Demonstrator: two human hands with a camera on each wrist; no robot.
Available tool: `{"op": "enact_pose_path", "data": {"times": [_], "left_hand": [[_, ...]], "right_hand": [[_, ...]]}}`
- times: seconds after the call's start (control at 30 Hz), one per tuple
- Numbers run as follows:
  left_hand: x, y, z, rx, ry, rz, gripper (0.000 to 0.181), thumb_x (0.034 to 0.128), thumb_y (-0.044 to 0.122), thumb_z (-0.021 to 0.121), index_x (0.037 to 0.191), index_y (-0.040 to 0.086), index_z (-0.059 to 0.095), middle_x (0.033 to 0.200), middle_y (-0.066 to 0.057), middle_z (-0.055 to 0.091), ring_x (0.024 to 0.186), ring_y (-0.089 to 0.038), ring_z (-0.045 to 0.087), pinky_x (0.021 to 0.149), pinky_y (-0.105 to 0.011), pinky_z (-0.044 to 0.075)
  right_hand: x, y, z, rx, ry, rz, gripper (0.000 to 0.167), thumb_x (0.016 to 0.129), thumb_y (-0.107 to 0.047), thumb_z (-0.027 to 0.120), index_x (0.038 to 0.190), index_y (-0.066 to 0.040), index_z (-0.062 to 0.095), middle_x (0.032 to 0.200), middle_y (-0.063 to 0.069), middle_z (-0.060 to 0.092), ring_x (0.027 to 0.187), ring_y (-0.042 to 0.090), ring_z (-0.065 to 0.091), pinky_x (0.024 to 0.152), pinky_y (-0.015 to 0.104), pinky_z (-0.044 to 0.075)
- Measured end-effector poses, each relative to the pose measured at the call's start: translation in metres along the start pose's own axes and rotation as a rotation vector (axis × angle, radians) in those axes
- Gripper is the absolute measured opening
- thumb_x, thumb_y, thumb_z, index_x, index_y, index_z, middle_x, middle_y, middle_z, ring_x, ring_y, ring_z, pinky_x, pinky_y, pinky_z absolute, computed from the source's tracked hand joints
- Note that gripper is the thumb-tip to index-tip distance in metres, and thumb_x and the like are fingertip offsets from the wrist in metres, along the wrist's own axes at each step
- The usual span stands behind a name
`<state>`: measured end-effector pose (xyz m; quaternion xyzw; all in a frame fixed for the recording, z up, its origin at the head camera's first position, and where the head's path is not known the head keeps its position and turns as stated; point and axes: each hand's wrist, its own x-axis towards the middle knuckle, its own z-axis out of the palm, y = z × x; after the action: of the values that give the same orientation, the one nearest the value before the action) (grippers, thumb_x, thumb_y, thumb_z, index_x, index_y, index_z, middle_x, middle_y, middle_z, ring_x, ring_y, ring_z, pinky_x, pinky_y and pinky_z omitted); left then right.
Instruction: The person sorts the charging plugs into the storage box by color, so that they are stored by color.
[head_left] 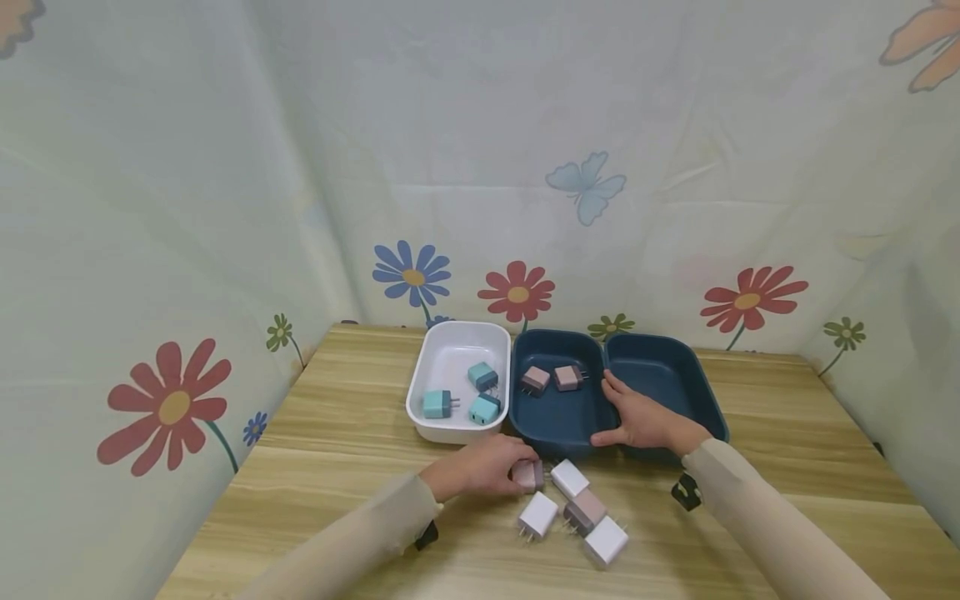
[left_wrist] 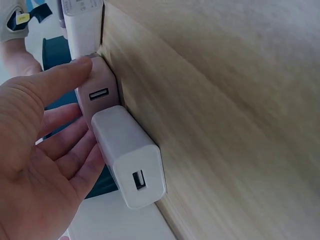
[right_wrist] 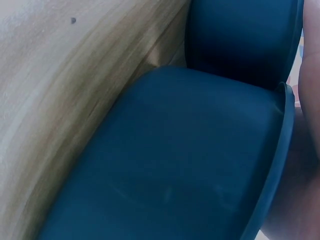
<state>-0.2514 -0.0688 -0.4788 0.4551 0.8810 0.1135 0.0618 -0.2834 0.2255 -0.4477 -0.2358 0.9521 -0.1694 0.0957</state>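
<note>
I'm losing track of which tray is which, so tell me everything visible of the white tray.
The white tray is a rounded rectangle with an open top and raised walls, smooth and plastic-looking. It sits upright on the wood-grain table, leftmost in the row, close beside the middle dark blue tray; whether rims touch is unclear. Three teal plugs with darker prong ends lie inside, one at left, two at right. The left hand is in front of its near right corner; contact is unclear.

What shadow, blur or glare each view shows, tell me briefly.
Head view: a soft shadow on the wooden table beside the right sleeve; left wrist view: the nearest white charger fairly crisp, the table's grain soft; right wrist view: dim, faint sheen on the nearer blue tray, the right hand partly shadowed at the edge.
</note>
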Motion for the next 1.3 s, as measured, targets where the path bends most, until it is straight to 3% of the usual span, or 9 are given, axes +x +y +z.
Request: {"op": "enact_pose_path", "data": {"times": [0.43,0.73,1.3], "left_hand": [[-0.002,-0.002,0.001,-0.049,0.052,-0.023,0.037,0.0798,0.029,0.073,0.112,0.013,0.065,0.099,0.005,0.062,0.078,-0.002,0.052,0.065,-0.015,0.044],[-0.003,0.004,-0.006,-0.087,0.064,-0.003,0.038,0.0831,0.032,0.071,0.116,0.013,0.064,0.105,0.005,0.063,0.083,-0.002,0.052,0.070,-0.015,0.044],[-0.006,0.021,-0.044,-0.115,0.101,-0.073,0.043,0.0836,0.028,0.071,0.124,0.016,0.060,0.117,0.004,0.061,0.094,-0.006,0.053,0.081,-0.018,0.046]], "right_hand": [[0.000,0.000,-0.001,-0.002,-0.002,0.003,0.107,0.078,-0.055,0.069,0.145,0.011,0.018,0.153,0.026,0.006,0.136,0.042,0.022,0.105,0.053,0.028],[-0.001,-0.001,-0.001,0.003,0.002,-0.007,0.109,0.076,-0.058,0.069,0.144,0.012,0.019,0.153,0.027,0.008,0.135,0.043,0.024,0.104,0.053,0.029],[-0.003,-0.004,-0.002,0.018,0.002,0.018,0.106,0.077,-0.053,0.071,0.144,0.012,0.020,0.153,0.027,0.008,0.135,0.043,0.024,0.104,0.054,0.029]]}}
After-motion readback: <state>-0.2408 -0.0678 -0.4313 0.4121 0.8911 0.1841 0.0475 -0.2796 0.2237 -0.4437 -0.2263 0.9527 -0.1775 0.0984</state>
